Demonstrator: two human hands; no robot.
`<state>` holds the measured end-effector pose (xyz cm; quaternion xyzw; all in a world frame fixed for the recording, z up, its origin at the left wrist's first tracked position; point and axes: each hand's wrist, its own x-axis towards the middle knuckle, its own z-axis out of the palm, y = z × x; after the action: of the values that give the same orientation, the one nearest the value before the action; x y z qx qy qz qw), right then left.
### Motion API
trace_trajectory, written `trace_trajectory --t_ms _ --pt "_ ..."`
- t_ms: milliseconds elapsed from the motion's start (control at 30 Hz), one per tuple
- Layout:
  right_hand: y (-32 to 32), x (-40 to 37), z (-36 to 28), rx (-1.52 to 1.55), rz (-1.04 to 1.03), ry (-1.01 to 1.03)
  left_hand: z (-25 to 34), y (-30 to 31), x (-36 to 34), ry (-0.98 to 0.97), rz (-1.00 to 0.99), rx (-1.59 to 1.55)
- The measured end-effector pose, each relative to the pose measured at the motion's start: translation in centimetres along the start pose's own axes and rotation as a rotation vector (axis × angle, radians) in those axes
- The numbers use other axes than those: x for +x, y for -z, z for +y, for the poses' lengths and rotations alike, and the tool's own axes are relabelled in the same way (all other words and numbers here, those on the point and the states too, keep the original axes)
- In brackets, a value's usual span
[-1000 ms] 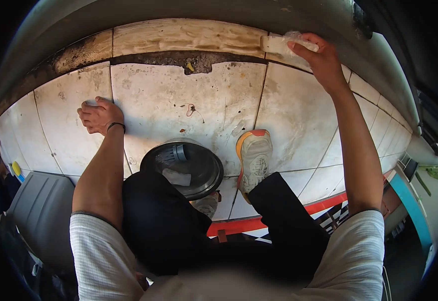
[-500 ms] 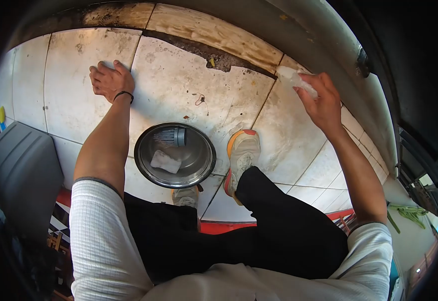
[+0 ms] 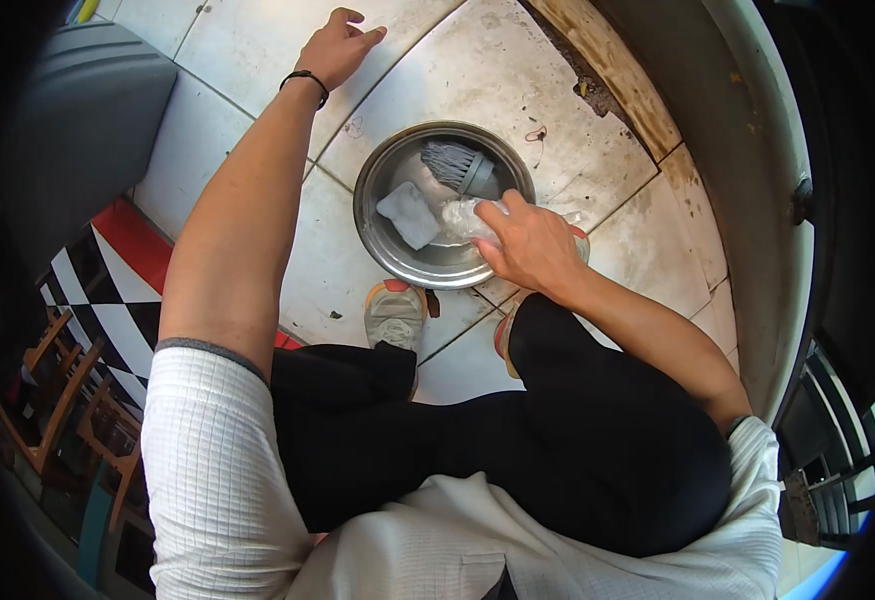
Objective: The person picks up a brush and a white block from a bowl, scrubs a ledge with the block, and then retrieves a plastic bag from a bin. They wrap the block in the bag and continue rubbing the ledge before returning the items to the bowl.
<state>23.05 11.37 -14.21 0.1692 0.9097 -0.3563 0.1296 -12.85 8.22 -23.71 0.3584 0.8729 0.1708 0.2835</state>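
Observation:
In the head view a round metal basin (image 3: 367, 222) stands on the tiled floor with shallow water in it. My right hand (image 3: 535, 243) is closed on a crumpled piece of clear plastic (image 3: 465, 220), low over the basin's right side. Part of the plastic is covered by my fingers. Beside it in the basin lie a white sponge (image 3: 409, 216) and a grey brush (image 3: 457, 168) with long bristles. My left hand (image 3: 337, 48) is held out beyond the basin at the upper left, holding nothing, its thumb and fingers apart.
Dirty white floor tiles (image 3: 437, 85) surround the basin, with a broken, blackened seam (image 3: 597, 85) along the wall edge. A grey box-like object (image 3: 87, 120) stands at left. My shoes (image 3: 394, 318) are close to the basin. Wooden chairs (image 3: 62, 385) show at lower left.
My right hand has brought the plastic from the wall edge down to the basin. My left hand has shifted from the floor near the seam. The whole view has turned.

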Motion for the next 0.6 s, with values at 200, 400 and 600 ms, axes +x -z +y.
trace_trajectory --t_ms 200,400,600 --pt "1.5 1.2 -0.6 0.072 0.042 -0.087 -6.3 2.5 -5.6 0.297 -0.133 -0.030" --pt "0.5 0.8 -0.1 -0.026 -0.037 -0.180 -11.3 4.0 -9.6 0.487 -0.118 -0.018" --pt "0.8 -0.1 0.0 -0.094 0.085 -0.161 -10.3 4.4 -9.5 0.451 -0.067 -0.014"
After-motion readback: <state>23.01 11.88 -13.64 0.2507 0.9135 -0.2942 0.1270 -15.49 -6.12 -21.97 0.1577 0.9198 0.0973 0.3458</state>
